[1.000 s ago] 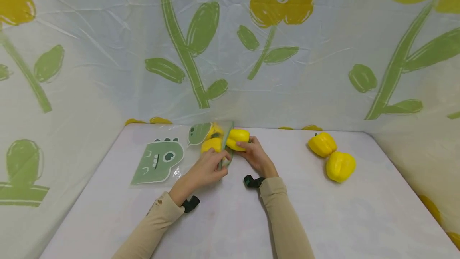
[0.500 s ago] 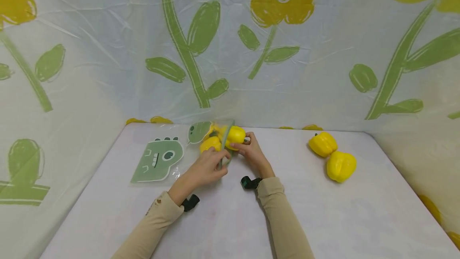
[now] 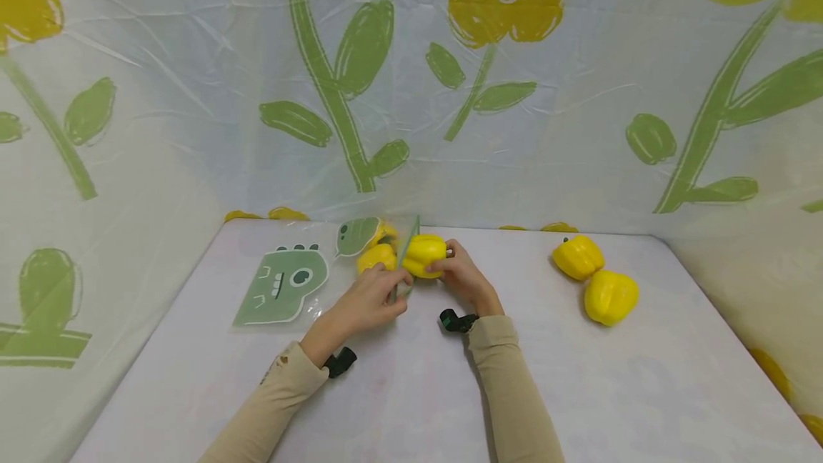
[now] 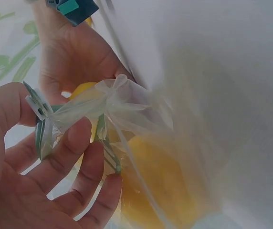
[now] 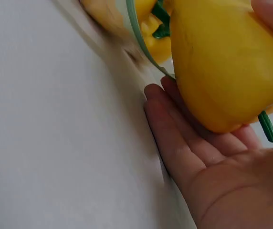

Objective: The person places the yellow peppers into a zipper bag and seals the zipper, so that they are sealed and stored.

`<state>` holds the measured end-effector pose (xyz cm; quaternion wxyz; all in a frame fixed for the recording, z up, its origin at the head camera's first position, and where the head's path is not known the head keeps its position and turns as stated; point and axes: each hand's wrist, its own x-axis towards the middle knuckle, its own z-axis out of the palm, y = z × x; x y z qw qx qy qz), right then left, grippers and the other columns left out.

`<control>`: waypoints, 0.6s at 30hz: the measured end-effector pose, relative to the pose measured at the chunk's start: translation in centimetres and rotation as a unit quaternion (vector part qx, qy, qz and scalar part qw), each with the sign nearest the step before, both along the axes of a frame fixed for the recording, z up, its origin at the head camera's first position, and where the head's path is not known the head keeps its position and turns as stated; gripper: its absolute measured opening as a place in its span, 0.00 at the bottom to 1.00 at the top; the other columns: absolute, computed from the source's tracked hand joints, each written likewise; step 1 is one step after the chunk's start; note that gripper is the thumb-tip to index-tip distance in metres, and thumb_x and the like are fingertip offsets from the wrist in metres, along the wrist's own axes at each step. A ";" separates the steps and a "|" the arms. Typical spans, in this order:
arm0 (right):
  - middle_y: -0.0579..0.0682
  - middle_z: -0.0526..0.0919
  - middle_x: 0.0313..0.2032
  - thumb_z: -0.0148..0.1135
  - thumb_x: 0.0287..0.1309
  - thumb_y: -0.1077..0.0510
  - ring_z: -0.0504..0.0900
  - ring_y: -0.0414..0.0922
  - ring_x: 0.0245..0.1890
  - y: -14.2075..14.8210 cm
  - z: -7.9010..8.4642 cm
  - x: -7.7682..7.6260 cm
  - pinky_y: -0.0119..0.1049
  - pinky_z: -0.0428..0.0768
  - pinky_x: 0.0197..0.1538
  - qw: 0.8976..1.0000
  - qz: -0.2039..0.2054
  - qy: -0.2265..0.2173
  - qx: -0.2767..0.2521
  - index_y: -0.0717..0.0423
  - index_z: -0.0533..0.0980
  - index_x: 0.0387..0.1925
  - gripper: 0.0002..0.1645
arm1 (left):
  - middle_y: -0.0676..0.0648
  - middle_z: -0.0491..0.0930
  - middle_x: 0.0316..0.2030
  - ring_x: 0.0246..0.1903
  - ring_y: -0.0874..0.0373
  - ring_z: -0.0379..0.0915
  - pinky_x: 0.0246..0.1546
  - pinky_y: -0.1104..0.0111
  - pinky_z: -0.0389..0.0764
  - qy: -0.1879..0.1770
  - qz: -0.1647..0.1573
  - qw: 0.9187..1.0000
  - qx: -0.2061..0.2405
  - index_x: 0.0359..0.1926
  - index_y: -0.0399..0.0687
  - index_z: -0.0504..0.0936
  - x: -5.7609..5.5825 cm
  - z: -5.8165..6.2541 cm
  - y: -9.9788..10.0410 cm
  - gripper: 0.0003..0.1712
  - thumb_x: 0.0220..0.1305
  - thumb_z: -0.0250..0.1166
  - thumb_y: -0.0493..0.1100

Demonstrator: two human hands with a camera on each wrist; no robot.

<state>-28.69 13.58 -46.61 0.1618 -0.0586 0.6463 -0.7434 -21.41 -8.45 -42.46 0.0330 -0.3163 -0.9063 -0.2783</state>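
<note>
A clear plastic zip bag (image 3: 283, 288) printed with a green dinosaur lies flat at the back left, its green-edged mouth facing right. My left hand (image 3: 369, 299) pinches the near side of that mouth between thumb and fingers. Yellow bell peppers (image 3: 377, 257) show through the plastic. At the opening, my right hand (image 3: 463, 274) grips another yellow bell pepper (image 3: 424, 256), its stem end toward the palm. In the right wrist view this held pepper (image 5: 222, 67) overlaps the bag's green rim (image 5: 139, 36), with fingers beneath it and the thumb on top.
Two more yellow bell peppers, one farther back (image 3: 579, 258) and one nearer (image 3: 610, 298), sit together on the right of the white-covered table (image 3: 398, 413). A flower-printed sheet (image 3: 546, 163) rises behind the table's back edge.
My right hand moved the pepper left into the bag's mouth, then drew back slightly to the right and nearer. The pepper has turned a little. My left hand stays on the bag's edge.
</note>
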 end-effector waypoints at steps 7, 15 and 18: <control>0.56 0.67 0.44 0.55 0.46 0.72 0.72 0.46 0.41 0.6 -0.4 -0.2 0.33 0.76 0.44 0.999 0.008 -0.016 -0.039 0.56 0.57 0.39 0.21 | 0.51 0.70 0.21 0.30 0.58 0.61 0.30 0.67 0.65 0.004 -0.003 1.000 0.001 0.46 0.45 0.81 -0.1 -0.1 -0.1 0.15 0.55 0.65 0.38; 0.55 0.72 0.43 0.54 0.43 0.74 0.74 0.45 0.40 -0.3 -0.3 0.2 0.34 0.77 0.45 0.999 0.033 -0.014 -0.038 0.56 0.60 0.37 0.20 | 0.53 0.69 0.21 0.31 0.58 0.61 0.31 0.67 0.64 0.002 -0.003 1.000 0.000 0.46 0.45 0.81 -0.1 -0.1 -0.2 0.15 0.55 0.65 0.39; 0.55 0.73 0.42 0.54 0.42 0.74 0.75 0.45 0.38 -1.0 -0.4 0.3 0.34 0.77 0.43 0.998 0.032 -0.019 -0.047 0.57 0.61 0.37 0.20 | 0.51 0.71 0.23 0.31 0.58 0.61 0.32 0.66 0.64 0.000 0.000 1.000 0.002 0.47 0.44 0.82 -0.1 -0.2 -0.2 0.16 0.55 0.65 0.38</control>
